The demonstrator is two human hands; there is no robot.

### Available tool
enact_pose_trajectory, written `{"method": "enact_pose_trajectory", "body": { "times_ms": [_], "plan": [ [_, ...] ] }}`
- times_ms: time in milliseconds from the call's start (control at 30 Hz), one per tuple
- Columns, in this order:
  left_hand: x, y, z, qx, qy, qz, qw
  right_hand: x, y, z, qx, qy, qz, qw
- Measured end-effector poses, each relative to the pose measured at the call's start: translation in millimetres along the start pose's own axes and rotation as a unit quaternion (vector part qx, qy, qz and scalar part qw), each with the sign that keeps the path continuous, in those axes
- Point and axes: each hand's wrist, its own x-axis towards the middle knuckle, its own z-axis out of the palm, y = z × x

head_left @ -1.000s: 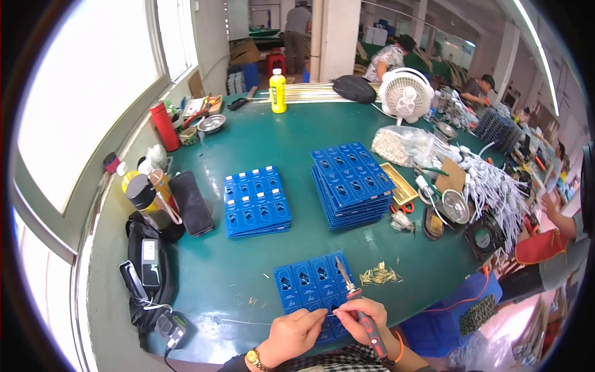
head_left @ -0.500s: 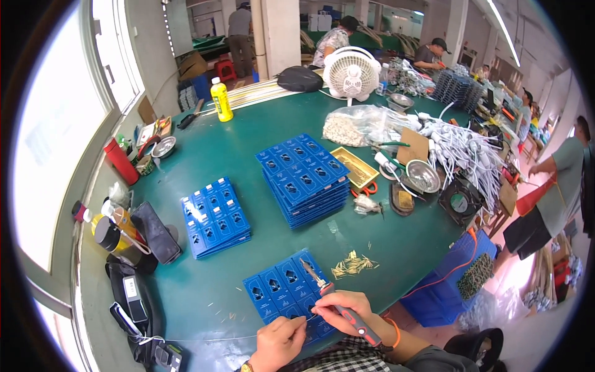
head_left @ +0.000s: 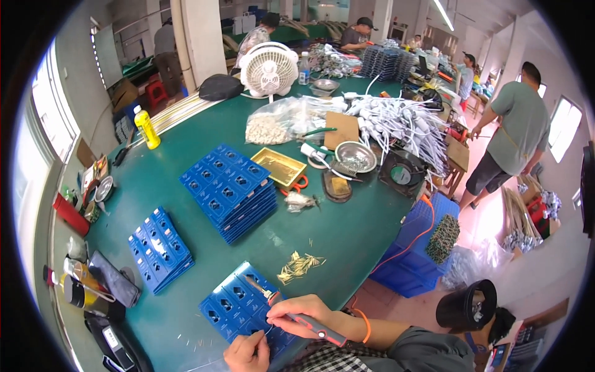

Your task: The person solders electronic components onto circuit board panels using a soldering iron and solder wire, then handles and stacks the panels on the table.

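My right hand [head_left: 302, 315] grips a grey and red soldering iron [head_left: 321, 329] like a pen, its bare tip pointing up and away over the blue circuit-board panel [head_left: 230, 296]. My left hand [head_left: 248, 351] is pinched closed at the panel's near edge, on a thin solder wire that trails off to the left. The fingertips of both hands nearly meet above the board. Part of the panel is hidden beneath them. Just beyond its right corner lies a loose pile of small brass-coloured pins [head_left: 300, 267].
Stacked blue panels [head_left: 226, 186] stand further off, with a lower stack [head_left: 160, 248] to the left. A gold tray [head_left: 279, 167], a steel bowl [head_left: 356, 156], white cabled parts [head_left: 403, 127] and a fan [head_left: 269, 69] sit beyond. Blue crates [head_left: 412, 248] flank the table's right edge.
The whole view has swung to the right, so the table's things appear further left. Both hands stay over the same panel, with the iron still in the right one.
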Motion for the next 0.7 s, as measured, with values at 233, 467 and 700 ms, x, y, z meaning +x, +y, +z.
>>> {"method": "enact_pose_trajectory", "body": {
  "times_ms": [233,467,700],
  "plan": [
    [1,-2,0,0.013,-0.006,-0.015,1.000,0,0,-3,0.049,0.002,0.000,0.999],
    [2,-1,3,0.044,-0.004,-0.004,0.999,-8,9,-7,0.016,-0.020,0.005,1.000],
    [0,1,-1,0.027,0.019,0.025,0.999,-2,2,-7,-0.052,-0.004,-0.055,0.997]
  ]
}}
